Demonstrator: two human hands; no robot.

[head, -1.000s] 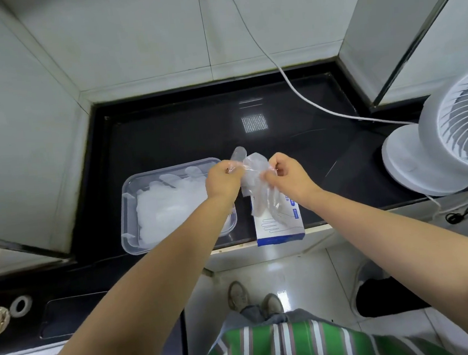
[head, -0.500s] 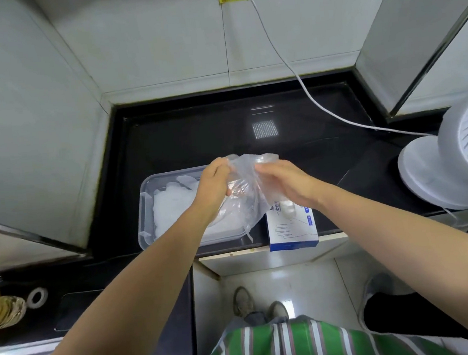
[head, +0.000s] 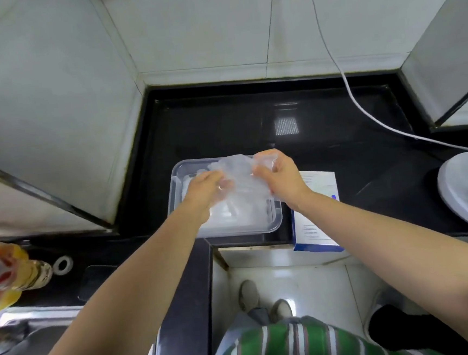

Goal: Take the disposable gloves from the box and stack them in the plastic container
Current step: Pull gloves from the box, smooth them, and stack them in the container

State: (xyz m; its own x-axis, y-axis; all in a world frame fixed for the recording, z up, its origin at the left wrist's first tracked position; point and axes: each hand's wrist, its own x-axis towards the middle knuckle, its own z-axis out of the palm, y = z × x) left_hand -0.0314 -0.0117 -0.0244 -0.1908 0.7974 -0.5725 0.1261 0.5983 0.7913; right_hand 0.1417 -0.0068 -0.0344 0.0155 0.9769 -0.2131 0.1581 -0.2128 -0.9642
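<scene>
Centre frame: left hand [head: 205, 189] and right hand [head: 279, 179] pinch a disposable glove [head: 240, 176] over the plastic container [head: 240, 231]; best lowered flat, released together.

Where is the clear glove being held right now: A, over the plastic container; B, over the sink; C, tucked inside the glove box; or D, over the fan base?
A: the left hand and right hand hold the clear glove spread above the plastic container, with the glove box beside it on the right.
</scene>
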